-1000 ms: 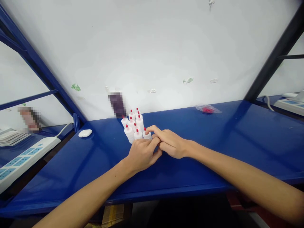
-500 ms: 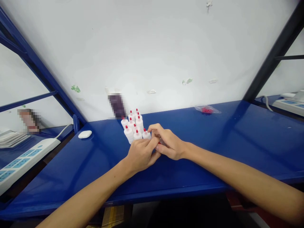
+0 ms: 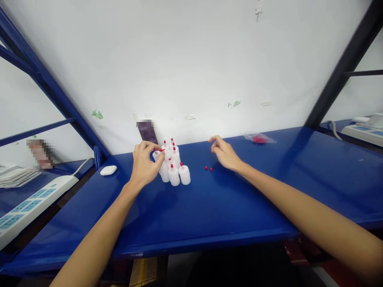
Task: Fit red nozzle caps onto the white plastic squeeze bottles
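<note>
Several white squeeze bottles (image 3: 174, 176) with red tip caps stand upright in a tight cluster on the blue table (image 3: 227, 211). My left hand (image 3: 145, 164) is at the cluster's left side, thumb and index finger closed on the red cap (image 3: 162, 150) of one bottle. It hides part of the bottles behind it. To the right, my right hand (image 3: 225, 153) is just above the table with loosely bent fingers apart and nothing visible in them. Two loose red caps (image 3: 211, 169) lie on the table close to it.
A clear plastic bag (image 3: 259, 138) of red caps lies at the back right. A phone (image 3: 148, 131) leans on the wall behind the bottles. A white earbud case (image 3: 108, 170) sits at the left, and a power strip (image 3: 36, 203) lies beyond the left edge.
My hands were together in front of the bottles and have parted. The left moved left to a bottle's cap; the right moved right and away. Two loose red caps now show on the table.
</note>
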`<action>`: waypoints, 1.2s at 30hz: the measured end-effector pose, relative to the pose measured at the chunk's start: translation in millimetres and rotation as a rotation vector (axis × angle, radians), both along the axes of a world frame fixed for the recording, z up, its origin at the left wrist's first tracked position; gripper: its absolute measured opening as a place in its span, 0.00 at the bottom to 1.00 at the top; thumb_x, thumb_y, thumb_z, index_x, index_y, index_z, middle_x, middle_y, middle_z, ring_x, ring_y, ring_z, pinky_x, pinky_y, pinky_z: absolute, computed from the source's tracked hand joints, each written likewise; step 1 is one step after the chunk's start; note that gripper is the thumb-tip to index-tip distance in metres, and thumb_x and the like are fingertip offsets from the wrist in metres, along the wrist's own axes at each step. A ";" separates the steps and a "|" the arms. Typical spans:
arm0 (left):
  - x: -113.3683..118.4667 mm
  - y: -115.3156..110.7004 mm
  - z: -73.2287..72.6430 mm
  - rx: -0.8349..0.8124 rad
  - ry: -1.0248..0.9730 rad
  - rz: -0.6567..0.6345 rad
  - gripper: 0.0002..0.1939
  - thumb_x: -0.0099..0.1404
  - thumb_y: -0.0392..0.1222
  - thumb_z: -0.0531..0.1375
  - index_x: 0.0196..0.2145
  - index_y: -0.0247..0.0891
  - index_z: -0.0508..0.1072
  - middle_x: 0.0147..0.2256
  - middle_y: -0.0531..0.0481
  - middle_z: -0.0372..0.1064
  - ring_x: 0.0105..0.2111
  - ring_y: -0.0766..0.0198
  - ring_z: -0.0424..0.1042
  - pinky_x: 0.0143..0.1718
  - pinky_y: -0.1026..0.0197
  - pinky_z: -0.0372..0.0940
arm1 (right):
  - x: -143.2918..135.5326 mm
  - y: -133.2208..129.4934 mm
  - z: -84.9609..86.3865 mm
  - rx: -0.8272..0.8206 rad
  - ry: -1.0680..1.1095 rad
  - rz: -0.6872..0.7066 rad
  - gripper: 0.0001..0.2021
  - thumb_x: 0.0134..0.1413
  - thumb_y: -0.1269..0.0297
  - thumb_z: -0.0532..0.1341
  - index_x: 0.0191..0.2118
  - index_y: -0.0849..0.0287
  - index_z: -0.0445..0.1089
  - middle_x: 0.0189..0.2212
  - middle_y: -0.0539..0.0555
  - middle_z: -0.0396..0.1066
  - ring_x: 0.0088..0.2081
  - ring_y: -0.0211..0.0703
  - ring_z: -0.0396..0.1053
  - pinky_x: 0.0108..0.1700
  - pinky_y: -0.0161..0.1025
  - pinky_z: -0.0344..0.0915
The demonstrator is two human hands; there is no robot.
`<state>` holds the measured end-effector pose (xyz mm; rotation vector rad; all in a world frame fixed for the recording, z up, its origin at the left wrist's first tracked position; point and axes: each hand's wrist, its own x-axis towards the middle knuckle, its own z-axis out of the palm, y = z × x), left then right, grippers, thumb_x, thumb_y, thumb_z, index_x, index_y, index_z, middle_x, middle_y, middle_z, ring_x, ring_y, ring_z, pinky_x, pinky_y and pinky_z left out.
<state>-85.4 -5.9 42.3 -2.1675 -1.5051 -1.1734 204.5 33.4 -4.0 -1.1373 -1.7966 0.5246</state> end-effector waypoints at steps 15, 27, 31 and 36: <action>3.4 0.7 -7.4 -0.089 0.023 -0.065 0.12 0.65 0.49 0.58 0.40 0.44 0.79 0.41 0.46 0.67 0.45 0.53 0.62 0.50 0.45 0.59 | 25.1 16.7 4.2 -0.051 -0.230 -0.155 0.11 0.52 0.57 0.59 0.39 0.56 0.71 0.38 0.55 0.67 0.40 0.47 0.65 0.44 0.44 0.60; 3.0 0.9 -10.4 -0.087 0.006 -0.057 0.12 0.65 0.50 0.59 0.37 0.44 0.80 0.42 0.47 0.66 0.47 0.52 0.61 0.51 0.45 0.58 | 33.5 18.6 -6.2 -0.087 -0.685 0.030 0.20 0.56 0.48 0.58 0.45 0.58 0.72 0.45 0.61 0.67 0.47 0.55 0.64 0.48 0.49 0.58; 2.2 1.9 -11.9 -0.102 0.015 -0.057 0.12 0.65 0.50 0.59 0.38 0.44 0.80 0.42 0.47 0.66 0.46 0.52 0.61 0.51 0.45 0.58 | 35.4 21.3 -8.1 -0.055 -0.718 -0.033 0.23 0.56 0.43 0.56 0.43 0.58 0.73 0.47 0.62 0.66 0.50 0.60 0.61 0.49 0.54 0.57; 1.5 2.7 -12.5 -0.106 -0.010 -0.071 0.13 0.65 0.50 0.58 0.37 0.44 0.81 0.42 0.46 0.67 0.46 0.53 0.61 0.50 0.45 0.58 | 35.9 20.4 -9.6 -0.025 -0.665 -0.029 0.23 0.56 0.42 0.57 0.41 0.59 0.72 0.43 0.59 0.67 0.41 0.50 0.67 0.38 0.42 0.60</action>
